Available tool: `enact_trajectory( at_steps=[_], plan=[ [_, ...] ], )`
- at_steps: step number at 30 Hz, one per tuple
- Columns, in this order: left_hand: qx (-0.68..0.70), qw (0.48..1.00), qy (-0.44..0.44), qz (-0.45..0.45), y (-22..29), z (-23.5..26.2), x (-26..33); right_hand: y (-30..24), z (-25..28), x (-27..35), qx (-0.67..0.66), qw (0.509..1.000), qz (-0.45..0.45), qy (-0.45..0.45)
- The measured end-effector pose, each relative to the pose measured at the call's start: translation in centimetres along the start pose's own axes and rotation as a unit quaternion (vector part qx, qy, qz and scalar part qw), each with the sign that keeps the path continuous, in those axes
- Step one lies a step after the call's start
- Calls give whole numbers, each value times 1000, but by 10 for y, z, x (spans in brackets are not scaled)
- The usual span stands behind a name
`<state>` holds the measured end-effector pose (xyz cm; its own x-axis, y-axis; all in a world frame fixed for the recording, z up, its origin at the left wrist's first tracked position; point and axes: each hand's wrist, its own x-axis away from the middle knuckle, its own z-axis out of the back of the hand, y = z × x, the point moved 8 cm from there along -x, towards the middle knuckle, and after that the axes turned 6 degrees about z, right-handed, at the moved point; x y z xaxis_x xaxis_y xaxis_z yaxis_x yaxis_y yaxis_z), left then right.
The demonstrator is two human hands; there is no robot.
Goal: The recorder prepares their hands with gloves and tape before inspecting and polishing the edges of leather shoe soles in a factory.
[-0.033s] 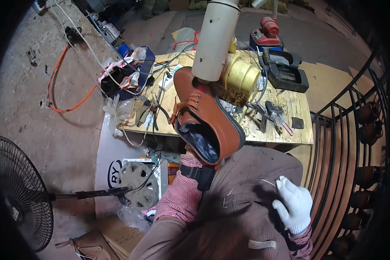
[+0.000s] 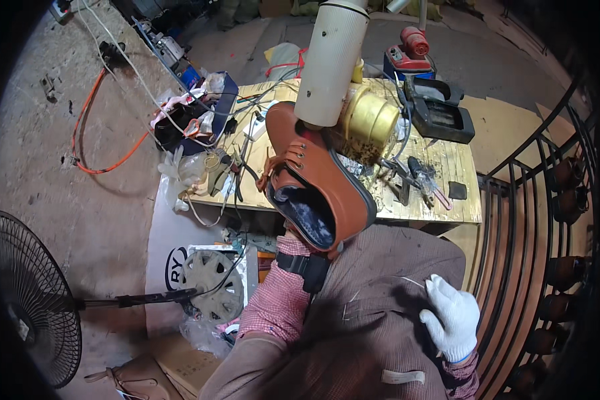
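A brown leather lace-up shoe (image 2: 350,183) with a black sole is tilted, its dark-lined opening toward me and its toe pointing away. My left hand (image 2: 291,233) holds it from below, and the shoe hides the fingers. The shoe's upper side meets the lower end of a white cylinder (image 2: 332,63), beside a ribbed yellow nozzle (image 2: 368,120). Over my brown apron (image 2: 380,267) on the right, my right hand (image 2: 455,317) wears a white knit glove. Its fingers are extended, the thumb stands apart, and nothing is in it.
A worktable (image 2: 457,197) carries pliers (image 2: 239,183), cables and a black tray-like block (image 2: 441,110). Its left end has a bin of scraps (image 2: 227,100). At right stands a black metal rack (image 2: 497,267) with several shoes. A fan (image 2: 33,300) is at lower left.
The shoe has shifted very slightly left against the cylinder. My right hand has sunk by a tiny amount, still with its fingers extended.
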<state>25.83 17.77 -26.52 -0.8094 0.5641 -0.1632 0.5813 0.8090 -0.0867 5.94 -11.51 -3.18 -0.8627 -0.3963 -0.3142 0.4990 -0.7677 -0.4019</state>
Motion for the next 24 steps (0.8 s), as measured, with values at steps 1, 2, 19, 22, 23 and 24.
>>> enact_trajectory(
  at_steps=[1,2,19,22,23,24],
  plan=[
    [-25,999,-40,13,5,1,0,3,0,7,-12,1000,-7,21],
    [-7,996,-83,38,9,1,-2,9,-7,14,1,999,-36,-7],
    [-332,843,361,-220,-23,-129,21,31,-30,7,1,999,-28,-32],
    [-396,837,317,-206,-22,-132,2,34,-29,9,19,999,-19,-19],
    [-389,840,320,-204,-19,-129,-2,36,-28,12,23,999,-25,-16],
    [-389,828,346,-208,-14,-125,-3,39,-28,15,25,999,-31,-13]
  ],
)
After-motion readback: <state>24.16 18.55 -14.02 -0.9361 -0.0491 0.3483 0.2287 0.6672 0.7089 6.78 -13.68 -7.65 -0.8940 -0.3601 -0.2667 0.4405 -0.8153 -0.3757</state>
